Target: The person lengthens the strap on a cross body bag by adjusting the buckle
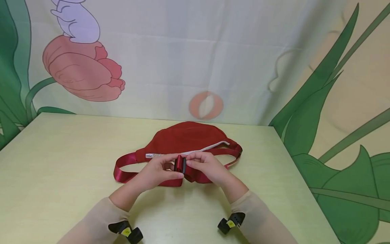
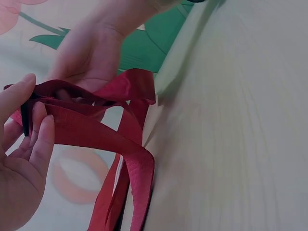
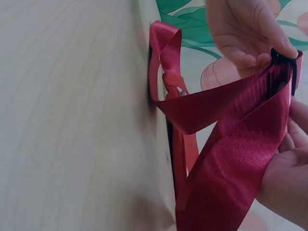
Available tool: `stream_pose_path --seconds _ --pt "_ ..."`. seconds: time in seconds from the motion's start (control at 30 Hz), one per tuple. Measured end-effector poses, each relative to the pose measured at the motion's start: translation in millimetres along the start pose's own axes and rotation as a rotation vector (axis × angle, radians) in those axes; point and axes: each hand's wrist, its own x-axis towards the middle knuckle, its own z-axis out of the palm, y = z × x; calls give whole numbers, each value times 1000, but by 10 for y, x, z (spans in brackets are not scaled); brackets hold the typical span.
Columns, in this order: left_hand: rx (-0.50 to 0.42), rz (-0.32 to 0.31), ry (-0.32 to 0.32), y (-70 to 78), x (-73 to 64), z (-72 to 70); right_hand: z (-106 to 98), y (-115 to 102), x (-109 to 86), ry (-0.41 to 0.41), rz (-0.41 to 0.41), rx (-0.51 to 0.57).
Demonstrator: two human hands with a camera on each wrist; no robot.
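A red waist bag (image 1: pixel 189 137) lies on the table, a pale zip along its lower edge. Its shiny red strap (image 3: pixel 231 163) loops out on both sides and rises between the two hands. Threaded on the strap is a black slide buckle (image 1: pixel 184 165). The left hand (image 1: pixel 153 173) pinches the buckle, its thumb at the lower end and fingers at the upper. From the other side, the right hand (image 1: pixel 208 166) pinches the strap right beside the buckle. Folded layers of strap pass through the buckle in the right wrist view.
A pale wooden table (image 1: pixel 61 162) carries the bag. Behind it hangs a printed cloth (image 1: pixel 170 61) with flowers and leaves. Small black devices (image 1: pixel 231 223) sit at both wrists over beige sleeves (image 1: pixel 100 217).
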Motion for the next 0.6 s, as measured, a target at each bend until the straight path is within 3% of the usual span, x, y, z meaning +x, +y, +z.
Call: stream_pose_path --seconds 0.6 --pt "-32 48 14 -1 10 25 -30 24 4 11 1 -2"
